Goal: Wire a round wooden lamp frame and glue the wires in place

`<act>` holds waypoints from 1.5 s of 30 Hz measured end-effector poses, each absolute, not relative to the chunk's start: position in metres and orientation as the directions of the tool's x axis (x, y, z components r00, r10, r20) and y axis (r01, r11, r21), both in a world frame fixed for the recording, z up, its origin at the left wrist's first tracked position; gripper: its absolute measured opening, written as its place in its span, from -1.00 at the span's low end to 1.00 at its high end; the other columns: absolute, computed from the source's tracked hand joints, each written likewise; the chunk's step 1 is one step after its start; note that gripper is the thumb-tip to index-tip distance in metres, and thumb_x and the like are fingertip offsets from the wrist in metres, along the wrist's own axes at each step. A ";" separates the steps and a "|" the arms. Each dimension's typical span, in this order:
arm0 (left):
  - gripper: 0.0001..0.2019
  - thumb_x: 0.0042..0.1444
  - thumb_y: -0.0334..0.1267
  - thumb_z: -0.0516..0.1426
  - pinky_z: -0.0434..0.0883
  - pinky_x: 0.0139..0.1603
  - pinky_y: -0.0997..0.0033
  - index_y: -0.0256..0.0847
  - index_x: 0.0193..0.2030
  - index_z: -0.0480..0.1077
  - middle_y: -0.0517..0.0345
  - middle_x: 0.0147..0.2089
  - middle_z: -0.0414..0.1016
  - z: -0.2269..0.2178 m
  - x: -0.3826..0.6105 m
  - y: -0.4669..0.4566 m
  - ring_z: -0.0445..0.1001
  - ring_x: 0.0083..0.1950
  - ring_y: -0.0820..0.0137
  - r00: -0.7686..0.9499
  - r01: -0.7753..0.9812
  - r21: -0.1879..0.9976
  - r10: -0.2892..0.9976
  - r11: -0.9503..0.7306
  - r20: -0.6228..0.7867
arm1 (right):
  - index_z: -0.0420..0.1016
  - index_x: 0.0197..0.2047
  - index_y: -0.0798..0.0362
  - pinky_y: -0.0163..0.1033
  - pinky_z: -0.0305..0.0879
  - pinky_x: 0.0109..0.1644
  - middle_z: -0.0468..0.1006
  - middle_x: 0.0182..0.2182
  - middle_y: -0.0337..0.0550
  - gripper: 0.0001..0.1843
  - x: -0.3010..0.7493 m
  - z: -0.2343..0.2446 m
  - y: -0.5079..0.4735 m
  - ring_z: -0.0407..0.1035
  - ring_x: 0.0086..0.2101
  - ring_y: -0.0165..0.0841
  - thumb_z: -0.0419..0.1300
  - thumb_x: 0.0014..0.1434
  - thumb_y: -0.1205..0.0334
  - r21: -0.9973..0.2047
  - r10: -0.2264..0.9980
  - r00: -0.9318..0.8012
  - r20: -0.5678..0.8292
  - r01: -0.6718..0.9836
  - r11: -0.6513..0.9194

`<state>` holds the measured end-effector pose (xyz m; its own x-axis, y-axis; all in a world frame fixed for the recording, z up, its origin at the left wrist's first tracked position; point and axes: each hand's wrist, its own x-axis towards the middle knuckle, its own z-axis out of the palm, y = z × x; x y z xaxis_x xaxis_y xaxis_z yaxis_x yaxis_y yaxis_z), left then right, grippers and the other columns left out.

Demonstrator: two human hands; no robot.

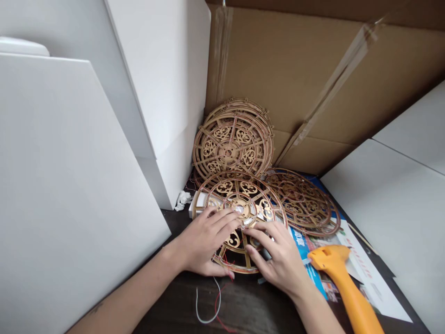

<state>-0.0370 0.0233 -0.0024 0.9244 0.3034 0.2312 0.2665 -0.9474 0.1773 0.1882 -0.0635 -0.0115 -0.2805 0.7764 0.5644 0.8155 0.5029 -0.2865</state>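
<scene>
A round openwork disc (247,209), tan with scrolled cut-outs and a solid hub, lies in front of me, its back edge against other discs. My left hand (212,239) rests on its left side, fingers stretched toward the hub and thumb by the near rim. On the right side, my right hand (276,255) touches the disc with bent fingers, the index fingertip just below the hub and the thumb apart. Whether a wire lies under these fingertips, I cannot tell. A white wire (207,322) and a red wire (219,301) trail from the near edge onto the dark table.
Several similar discs (229,134) lean against a cardboard sheet (278,69) behind. More discs (302,204) lie to the right. An orange glue gun (342,273) sits on printed paper (375,278) at right. White panels (62,185) stand at left, beside crumpled tissue (182,200).
</scene>
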 end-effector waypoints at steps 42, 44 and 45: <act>-0.14 0.08 0.31 0.16 0.08 0.37 -0.08 -0.30 0.33 0.19 -0.23 0.44 0.16 -0.005 -0.038 0.024 0.09 0.46 -0.02 0.921 0.269 0.128 0.294 -0.955 0.257 | 0.43 0.02 0.09 -0.06 0.25 -0.11 0.44 -0.14 -0.01 -0.82 0.187 -0.010 -0.061 0.30 -0.16 -0.20 0.13 0.36 0.30 -0.205 0.794 -0.346 0.500 0.843 0.497; -0.15 0.06 0.31 0.16 0.08 0.37 -0.07 -0.30 0.31 0.20 -0.21 0.45 0.16 -0.005 -0.037 0.025 0.09 0.46 0.00 0.921 0.270 0.121 0.293 -0.955 0.256 | 0.43 0.02 0.09 -0.06 0.26 -0.11 0.44 -0.14 -0.01 -0.81 0.187 -0.010 -0.061 0.30 -0.17 -0.20 0.13 0.36 0.30 -0.210 0.794 -0.349 0.497 0.840 0.500; -0.16 0.06 0.31 0.16 0.07 0.37 -0.07 -0.29 0.31 0.20 -0.21 0.45 0.17 -0.005 -0.037 0.025 0.09 0.46 0.00 0.921 0.270 0.120 0.292 -0.955 0.258 | 0.43 0.02 0.09 -0.06 0.26 -0.12 0.44 -0.14 -0.01 -0.81 0.187 -0.010 -0.061 0.30 -0.17 -0.20 0.13 0.36 0.30 -0.212 0.796 -0.350 0.494 0.839 0.500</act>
<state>-0.0372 0.0251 -0.0049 0.9208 0.2923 0.2582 0.2697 -0.9555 0.1200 0.1869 -0.0609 -0.0095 -0.3500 0.7961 0.4937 0.8394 0.5005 -0.2120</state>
